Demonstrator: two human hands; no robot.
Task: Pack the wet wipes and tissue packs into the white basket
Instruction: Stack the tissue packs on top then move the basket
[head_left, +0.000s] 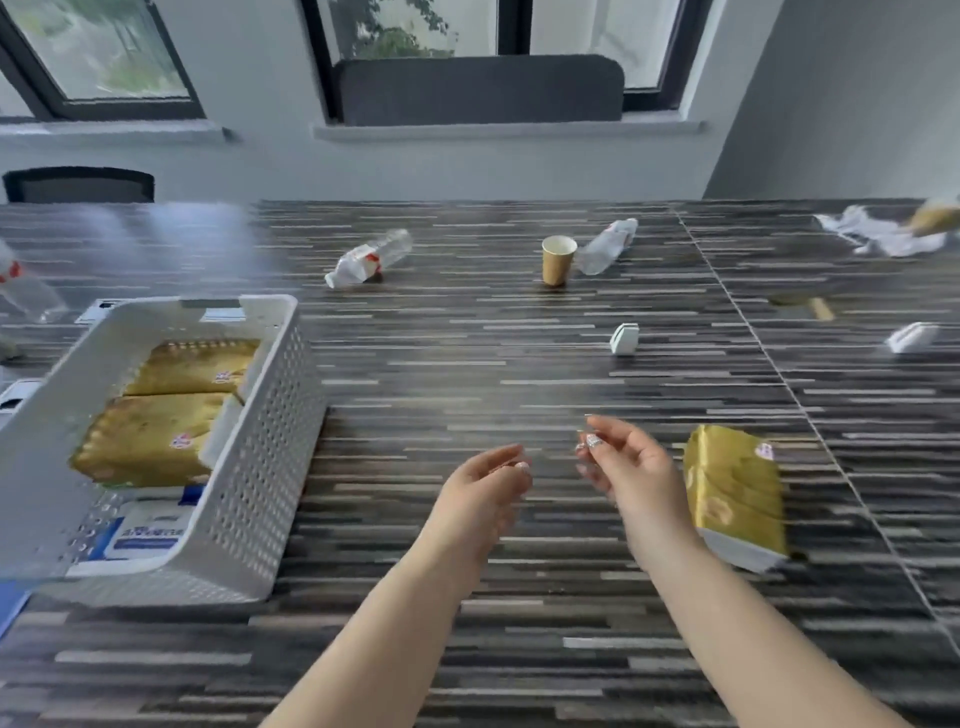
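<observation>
The white perforated basket (260, 467) stands at the left of the table. Inside it lie two gold tissue packs (150, 436) and, at the near end, a blue-and-white wet wipes pack (143, 530). A third gold tissue pack (735, 493) lies on the table at the right. My left hand (485, 491) hovers mid-table, fingers loosely curled and holding nothing. My right hand (626, 467) is beside it, just left of the loose gold pack, fingers apart and empty.
Two crushed plastic bottles (369, 260) (608, 247) and a brown paper cup (557, 260) lie farther back. Small white holders (623, 339) (911, 338) sit mid-right. Crumpled white paper (878, 231) is at the far right. Another bottle (21, 291) is at the left edge.
</observation>
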